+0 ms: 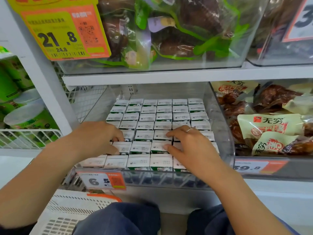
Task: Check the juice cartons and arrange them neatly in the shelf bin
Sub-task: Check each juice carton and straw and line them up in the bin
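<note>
White cartons (144, 134) seemingly under fingers (171, 133).

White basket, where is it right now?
Head view, bottom left: the white basket with an orange handle sits below the clear shelf bin, under the 6.5 price tag, beside the person's knee.

White-topped juice cartons (149, 116) upright, packed in rows, filling clear shelf bin (225, 133)

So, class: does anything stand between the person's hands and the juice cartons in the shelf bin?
Nothing visible does. The left hand and right hand already rest on the tops of the juice cartons, having reached over the shelf bin's low clear front wall.
</note>
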